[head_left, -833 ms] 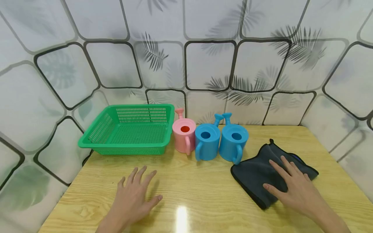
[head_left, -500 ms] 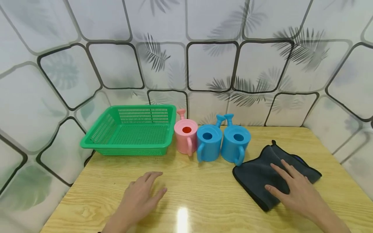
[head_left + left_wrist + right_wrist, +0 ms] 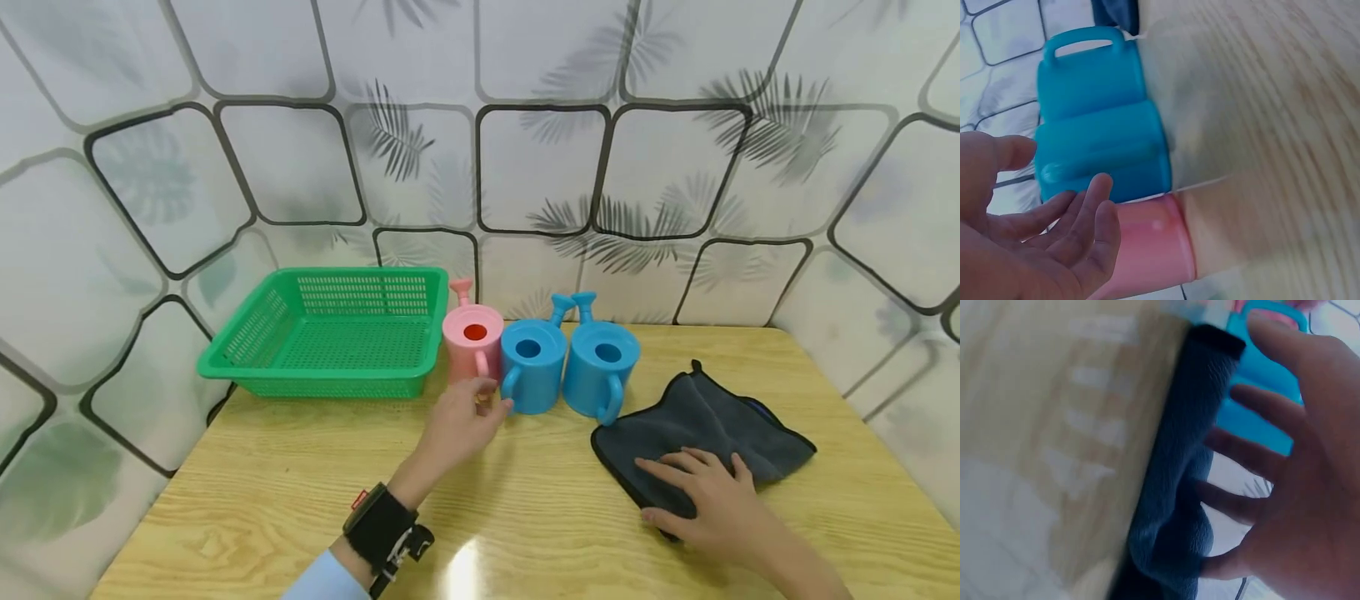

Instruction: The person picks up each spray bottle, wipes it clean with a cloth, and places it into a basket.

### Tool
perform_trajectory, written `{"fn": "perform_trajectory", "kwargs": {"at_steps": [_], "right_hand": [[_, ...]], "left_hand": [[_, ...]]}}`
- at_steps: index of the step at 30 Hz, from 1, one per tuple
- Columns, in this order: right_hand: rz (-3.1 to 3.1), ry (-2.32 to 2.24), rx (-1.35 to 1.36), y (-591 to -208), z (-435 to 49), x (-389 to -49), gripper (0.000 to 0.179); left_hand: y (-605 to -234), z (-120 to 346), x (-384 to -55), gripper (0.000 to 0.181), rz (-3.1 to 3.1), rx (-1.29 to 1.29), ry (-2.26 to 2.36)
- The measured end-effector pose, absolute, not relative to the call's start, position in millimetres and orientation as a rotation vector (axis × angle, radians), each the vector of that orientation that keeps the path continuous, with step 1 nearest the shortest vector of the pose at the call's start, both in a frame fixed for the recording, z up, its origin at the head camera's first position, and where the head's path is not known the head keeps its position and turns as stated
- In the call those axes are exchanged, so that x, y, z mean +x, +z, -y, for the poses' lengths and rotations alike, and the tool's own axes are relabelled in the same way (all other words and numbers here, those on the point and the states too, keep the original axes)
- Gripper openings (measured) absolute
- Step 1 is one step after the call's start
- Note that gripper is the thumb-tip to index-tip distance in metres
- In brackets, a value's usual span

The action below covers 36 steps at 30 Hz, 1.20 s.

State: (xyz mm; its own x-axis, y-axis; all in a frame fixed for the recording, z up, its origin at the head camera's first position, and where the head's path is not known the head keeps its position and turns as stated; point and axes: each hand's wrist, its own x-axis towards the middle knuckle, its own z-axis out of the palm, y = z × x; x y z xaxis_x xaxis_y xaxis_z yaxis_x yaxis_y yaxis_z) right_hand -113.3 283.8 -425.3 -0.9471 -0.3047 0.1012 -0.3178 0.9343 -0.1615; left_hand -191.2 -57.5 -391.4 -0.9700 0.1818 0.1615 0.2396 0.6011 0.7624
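A pale wall covering [image 3: 540,171] with dark-lined blocks and leaf prints is rising behind a wooden table [image 3: 547,500], which is stretching out before me. At the back left, a green basket [image 3: 315,374] is sitting. On my right, a dark grey cloth [image 3: 723,425] is lying in uneven folds. Between those two, three cans are standing upright in a row: a pink watering can [image 3: 461,354] just beside the basket, a middle blue watering can [image 3: 542,379], and a second blue watering can [image 3: 588,379] nearest the cloth. My right hand [image 3: 708,500] is lying over the cloth's near part, its fingers spread. My left hand [image 3: 465,419] is hovering before the pink can and the middle blue one, its fingers loosely bent and its thumb apart; whether its fingertips are touching either, I cannot tell. A black wrist strap [image 3: 380,525] is circling my left wrist.
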Motion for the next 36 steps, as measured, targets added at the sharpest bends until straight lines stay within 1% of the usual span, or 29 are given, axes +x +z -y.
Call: {"fn": "perform_trajectory", "kwargs": {"at_steps": [3,5,7,11,12,15,17,18,22,23,24,25,27,29,31,32,36], "right_hand": [[3.101,0.144,0.499,-428,-275,-114,0.069],[3.100,0.117,0.511,-429,-271,-114,0.068],[3.083,0.151,0.512,-430,-268,-115,0.056],[3.058,0.300,0.569,-428,-271,-120,0.013],[3.055,0.361,0.593,-427,-274,-121,0.007],[3.054,0.526,0.636,-420,-285,-127,0.012],[3.048,0.607,0.626,-416,-292,-130,0.008],[3.055,0.616,0.617,-414,-295,-131,0.011],[3.221,0.514,0.546,-410,-298,-133,0.059],[3.279,0.477,0.525,-409,-297,-133,0.066],[3.331,0.437,0.492,-409,-296,-133,0.070],[3.366,0.399,0.463,-409,-294,-133,0.070],[3.382,0.355,0.421,-408,-291,-133,0.061],[3.336,0.318,0.409,-408,-287,-132,0.046],[3.255,0.285,0.443,-408,-284,-132,0.027],[3.217,0.266,0.467,-408,-283,-132,0.020],[3.096,0.266,0.589,-408,-280,-133,0.021]], "left_hand": [[-398,55,-197,0.041,2.792,-0.376,-1.295],[-402,53,-199,0.041,2.798,-0.377,-1.305],[-407,51,-200,0.039,2.797,-0.381,-1.312],[-413,48,-201,0.034,2.794,-0.395,-1.307],[-414,47,-200,0.032,2.789,-0.403,-1.299],[-415,49,-198,0.026,2.773,-0.437,-1.299],[-416,52,-195,0.023,2.771,-0.466,-1.308],[-416,54,-193,0.022,2.774,-0.478,-1.319],[-417,63,-183,0.018,2.802,-0.498,-1.364],[-417,65,-181,0.017,2.810,-0.502,-1.375],[-417,66,-179,0.015,2.813,-0.506,-1.388],[-416,67,-178,0.014,2.809,-0.513,-1.397],[-416,69,-175,0.013,2.789,-0.514,-1.455],[-416,69,-174,0.012,2.757,-0.494,-1.559],[-415,70,-173,0.014,2.721,-0.467,-1.657],[-415,71,-172,0.015,2.706,-0.454,-1.707],[-411,73,-170,0.021,2.660,-0.387,-1.832]]}}
